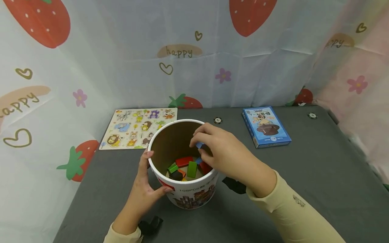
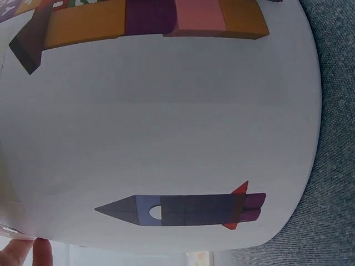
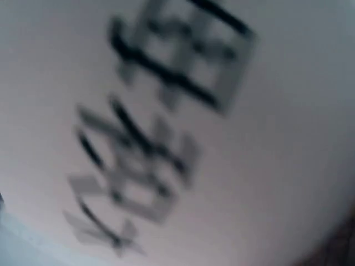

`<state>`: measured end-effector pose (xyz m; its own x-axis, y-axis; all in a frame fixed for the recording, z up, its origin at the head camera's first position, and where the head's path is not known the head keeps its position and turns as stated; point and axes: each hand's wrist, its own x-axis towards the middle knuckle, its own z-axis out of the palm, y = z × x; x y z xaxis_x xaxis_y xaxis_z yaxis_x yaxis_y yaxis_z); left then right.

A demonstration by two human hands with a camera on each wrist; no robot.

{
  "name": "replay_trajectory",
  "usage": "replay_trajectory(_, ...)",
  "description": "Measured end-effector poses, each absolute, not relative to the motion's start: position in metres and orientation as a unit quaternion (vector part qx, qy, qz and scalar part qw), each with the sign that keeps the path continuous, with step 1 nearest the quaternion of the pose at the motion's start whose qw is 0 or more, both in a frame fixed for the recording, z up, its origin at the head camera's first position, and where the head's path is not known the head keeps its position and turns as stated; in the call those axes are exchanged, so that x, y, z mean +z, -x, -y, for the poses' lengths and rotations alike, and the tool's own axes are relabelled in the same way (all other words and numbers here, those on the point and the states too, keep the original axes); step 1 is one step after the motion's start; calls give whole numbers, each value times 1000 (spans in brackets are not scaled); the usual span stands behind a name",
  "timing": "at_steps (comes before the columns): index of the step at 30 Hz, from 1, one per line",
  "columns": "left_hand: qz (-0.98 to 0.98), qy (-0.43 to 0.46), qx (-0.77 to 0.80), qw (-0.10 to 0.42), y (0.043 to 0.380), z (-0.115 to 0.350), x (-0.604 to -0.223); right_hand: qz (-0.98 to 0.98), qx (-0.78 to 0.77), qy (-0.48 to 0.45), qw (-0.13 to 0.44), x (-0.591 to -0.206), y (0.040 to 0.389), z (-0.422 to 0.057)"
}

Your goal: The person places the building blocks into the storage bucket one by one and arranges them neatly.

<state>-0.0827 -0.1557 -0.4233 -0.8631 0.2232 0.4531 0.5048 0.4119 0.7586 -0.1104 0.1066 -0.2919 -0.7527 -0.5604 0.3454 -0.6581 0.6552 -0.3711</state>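
Observation:
A white round bucket [image 1: 194, 195] with a printed side stands on the grey table. My left hand [image 1: 145, 190] grips it at the left, thumb on the front and fingers by the rim. In the left wrist view, fingertips [image 2: 41, 252] show beside the bucket's wall [image 2: 166, 122]. Over the bucket's right rim reaches my right hand [image 1: 225, 152], pinching a small blue block [image 1: 199, 144] inside the opening. Below lie a red block [image 1: 184, 161], a green block [image 1: 192, 169] and several others. Blurred dark lettering on the bucket [image 3: 155, 122] fills the right wrist view.
An animal puzzle board [image 1: 138, 128] lies behind the bucket to the left. Further right is a blue box [image 1: 266, 127] with a hat picture. Two round chips, one near the middle [image 1: 217, 120] and one at the right [image 1: 312, 115], lie toward the back. A printed curtain [image 1: 127, 77] hangs behind.

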Motion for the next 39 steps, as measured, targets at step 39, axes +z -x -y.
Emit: replay_trajectory(39,823,227,-503,133,84,156,-422,979,153,-101,-92,-437,171,-180)
